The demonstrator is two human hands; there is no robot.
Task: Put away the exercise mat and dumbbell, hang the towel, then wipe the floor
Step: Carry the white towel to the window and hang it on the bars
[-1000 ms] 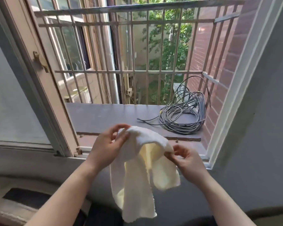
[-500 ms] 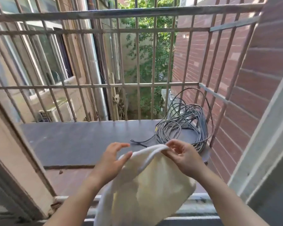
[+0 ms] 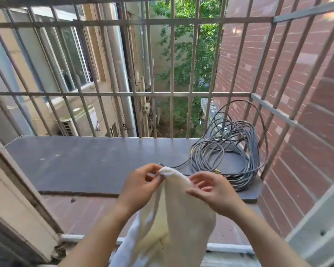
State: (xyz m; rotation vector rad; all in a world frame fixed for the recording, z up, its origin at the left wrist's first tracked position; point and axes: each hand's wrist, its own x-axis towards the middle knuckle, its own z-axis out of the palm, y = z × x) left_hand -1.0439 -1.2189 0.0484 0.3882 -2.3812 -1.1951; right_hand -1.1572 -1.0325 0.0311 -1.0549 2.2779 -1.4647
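Note:
A pale yellow-white towel (image 3: 168, 218) hangs down in front of me over the window sill. My left hand (image 3: 141, 186) pinches its top corner between thumb and fingers. My right hand (image 3: 210, 189) rests against the towel's upper edge just to the right, fingers loosely curled around the cloth. Both hands are held out through the open window, above the dark ledge (image 3: 85, 160). The metal window grille (image 3: 123, 94) stands beyond the hands, its horizontal bar at mid height. The mat and dumbbell are not in view.
A coil of grey cable (image 3: 229, 155) lies on the right end of the ledge, close to my right hand. A brick wall (image 3: 278, 74) closes the right side. The open window frame (image 3: 14, 199) stands at left. Beyond the bars are a neighbouring building and trees.
I have leaned further out of the window, so the ledge and grille are closer. My hands have drawn together at the towel's top, the left now pinching the corner.

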